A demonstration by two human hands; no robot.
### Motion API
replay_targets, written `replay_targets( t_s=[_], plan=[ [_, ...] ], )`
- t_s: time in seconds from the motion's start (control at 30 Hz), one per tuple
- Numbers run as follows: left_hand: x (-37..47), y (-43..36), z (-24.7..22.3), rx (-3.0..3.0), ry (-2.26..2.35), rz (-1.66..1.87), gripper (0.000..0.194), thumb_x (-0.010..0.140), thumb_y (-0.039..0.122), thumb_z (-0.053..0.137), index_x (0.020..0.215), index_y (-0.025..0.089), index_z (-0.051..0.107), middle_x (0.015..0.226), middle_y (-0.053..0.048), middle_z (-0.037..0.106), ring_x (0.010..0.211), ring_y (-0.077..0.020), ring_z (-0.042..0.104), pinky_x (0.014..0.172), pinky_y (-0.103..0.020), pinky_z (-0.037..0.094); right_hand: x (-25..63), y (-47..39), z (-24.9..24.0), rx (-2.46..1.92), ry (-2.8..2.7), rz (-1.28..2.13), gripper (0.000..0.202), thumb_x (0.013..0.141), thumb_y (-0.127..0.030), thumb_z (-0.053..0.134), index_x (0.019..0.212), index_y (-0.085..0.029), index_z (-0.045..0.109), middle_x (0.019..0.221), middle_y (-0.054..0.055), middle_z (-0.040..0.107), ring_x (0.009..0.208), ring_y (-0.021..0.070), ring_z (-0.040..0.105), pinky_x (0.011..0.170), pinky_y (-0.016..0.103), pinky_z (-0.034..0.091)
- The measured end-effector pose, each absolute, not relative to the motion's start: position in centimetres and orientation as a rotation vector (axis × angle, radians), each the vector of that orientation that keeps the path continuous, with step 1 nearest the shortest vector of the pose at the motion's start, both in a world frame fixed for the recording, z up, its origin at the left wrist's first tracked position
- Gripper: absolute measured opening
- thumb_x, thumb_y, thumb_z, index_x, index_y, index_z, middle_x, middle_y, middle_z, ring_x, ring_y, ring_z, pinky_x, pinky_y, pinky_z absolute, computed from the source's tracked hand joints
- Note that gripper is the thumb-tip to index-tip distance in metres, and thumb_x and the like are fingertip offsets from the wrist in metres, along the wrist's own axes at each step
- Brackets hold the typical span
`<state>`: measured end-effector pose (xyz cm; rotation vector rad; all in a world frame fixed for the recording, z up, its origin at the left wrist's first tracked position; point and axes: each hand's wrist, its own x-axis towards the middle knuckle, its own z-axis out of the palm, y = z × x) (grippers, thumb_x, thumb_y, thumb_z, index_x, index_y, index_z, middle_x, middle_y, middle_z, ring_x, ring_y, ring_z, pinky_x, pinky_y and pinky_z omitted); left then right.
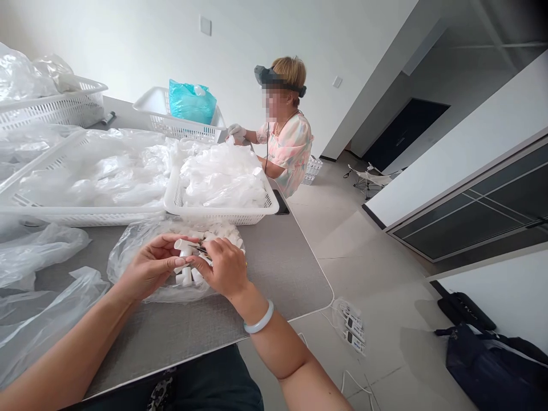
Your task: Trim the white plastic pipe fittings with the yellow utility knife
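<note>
A white plastic pipe fitting point(183, 245) is pinched between the thumb and fingers of my left hand point(156, 262). Close on its right, my right hand point(225, 264) is closed around a small dark, thin tool point(199, 248), mostly hidden by the fingers; its tip is at the fitting. Below both hands, an open clear plastic bag point(128, 245) lies on the grey table point(282, 274) with several more white fittings point(185, 277) in it. A pale bracelet circles my right wrist.
White baskets point(222, 214) filled with clear plastic bags stand behind my hands. A blue bag point(192, 103) sits in a farther basket. Loose plastic point(47, 319) covers the left side. A person point(291, 137) sits beyond the table's far edge; a phone point(281, 202) lies near the right edge.
</note>
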<state>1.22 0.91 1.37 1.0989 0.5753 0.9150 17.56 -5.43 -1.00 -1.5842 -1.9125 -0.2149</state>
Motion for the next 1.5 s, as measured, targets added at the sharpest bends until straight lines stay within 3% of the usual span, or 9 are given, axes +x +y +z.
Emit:
replay_targets(
  t_s=[0.17, 0.3, 0.5, 0.7, 0.97, 1.13, 1.23, 1.4, 1.5],
  plan=[
    [1.2, 1.1, 1.1, 1.076, 0.530, 0.924, 0.034, 0.054, 0.021, 0.097, 0.083, 0.024, 0.079, 0.096, -0.004, 0.080, 0.057, -0.0089, 0.062, 0.057, -0.018, 0.057, 17.5, -5.3, -1.1, -1.597, -1.976, -0.204, 0.046, 0.102, -0.059, 0.045, 0.084, -0.021, 0.063, 0.068, 0.003, 0.061, 0.070, 0.0169, 0.062, 0.056, 0.025, 0.041],
    [1.3, 1.2, 0.9, 1.057, 0.515, 0.917, 0.036, 0.054, 0.025, 0.099, 0.084, 0.024, 0.080, 0.098, -0.005, 0.081, 0.072, -0.0142, 0.070, 0.063, -0.019, 0.060, 17.4, -5.4, -1.2, -1.589, -1.959, -0.224, 0.046, 0.102, -0.058, 0.046, 0.077, -0.021, 0.061, 0.068, 0.003, 0.063, 0.069, 0.0163, 0.062, 0.056, 0.024, 0.042],
    [1.1, 1.3, 1.0, 1.088, 0.534, 0.916, 0.035, 0.055, 0.025, 0.099, 0.085, 0.024, 0.080, 0.099, -0.006, 0.080, 0.062, -0.0110, 0.063, 0.057, -0.019, 0.057, 17.2, -5.3, -1.1, -1.614, -1.950, -0.232, 0.047, 0.101, -0.060, 0.047, 0.080, -0.020, 0.062, 0.069, 0.004, 0.063, 0.070, 0.0165, 0.062, 0.057, 0.024, 0.044],
    [1.1, 1.4, 0.9, 1.079, 0.581, 0.918, 0.036, 0.052, 0.026, 0.099, 0.083, 0.025, 0.080, 0.099, -0.006, 0.080, 0.068, -0.0140, 0.066, 0.061, -0.021, 0.058, 17.1, -5.2, -1.2, -1.582, -1.968, -0.239, 0.045, 0.102, -0.052, 0.048, 0.071, -0.022, 0.059, 0.063, 0.002, 0.060, 0.066, 0.0152, 0.060, 0.056, 0.024, 0.044],
    [1.1, 1.1, 1.3, 1.179, 0.609, 0.959, 0.036, 0.053, 0.034, 0.099, 0.083, 0.027, 0.081, 0.098, -0.007, 0.080, 0.100, -0.0245, 0.070, 0.077, -0.026, 0.060, 17.2, -5.3, -1.0, -1.579, -1.939, -0.268, 0.044, 0.101, -0.055, 0.049, 0.076, -0.021, 0.062, 0.067, 0.004, 0.062, 0.068, 0.0162, 0.062, 0.058, 0.024, 0.045],
    [1.0, 1.3, 0.9, 1.238, 0.604, 0.936, 0.037, 0.058, 0.030, 0.096, 0.091, 0.026, 0.081, 0.096, -0.006, 0.077, 0.075, -0.0185, 0.068, 0.066, -0.026, 0.060, 17.5, -5.3, -1.0, -1.571, -1.973, -0.204, 0.043, 0.103, -0.051, 0.047, 0.078, -0.021, 0.063, 0.071, 0.004, 0.065, 0.072, 0.0163, 0.063, 0.059, 0.024, 0.044],
    [1.0, 1.4, 0.7, 1.366, 0.585, 0.968, 0.034, 0.062, 0.029, 0.093, 0.094, 0.025, 0.082, 0.092, -0.006, 0.074, 0.078, -0.0195, 0.067, 0.061, -0.024, 0.058, 17.7, -5.3, -1.0, -1.591, -1.944, -0.205, 0.044, 0.103, -0.052, 0.045, 0.078, -0.021, 0.063, 0.072, 0.005, 0.064, 0.073, 0.0167, 0.062, 0.059, 0.024, 0.043],
    [1.0, 1.1, 0.5, 1.647, 0.579, 1.064, 0.030, 0.069, 0.029, 0.087, 0.099, 0.027, 0.083, 0.105, -0.009, 0.072, 0.071, -0.0197, 0.065, 0.054, -0.026, 0.056, 17.7, -5.2, -0.6, -1.643, -1.956, -0.186, 0.045, 0.105, -0.050, 0.042, 0.076, -0.020, 0.061, 0.070, 0.004, 0.061, 0.070, 0.0158, 0.059, 0.057, 0.024, 0.041],
    [0.8, 1.1, 0.2, 1.784, 0.599, 1.119, 0.028, 0.077, 0.034, 0.080, 0.105, 0.031, 0.080, 0.095, -0.007, 0.073, 0.060, -0.0180, 0.058, 0.044, -0.027, 0.050, 17.8, -5.2, -0.3, -1.681, -1.983, -0.155, 0.046, 0.105, -0.049, 0.041, 0.076, -0.019, 0.059, 0.069, 0.004, 0.059, 0.069, 0.0149, 0.058, 0.055, 0.023, 0.039]
  ],
)
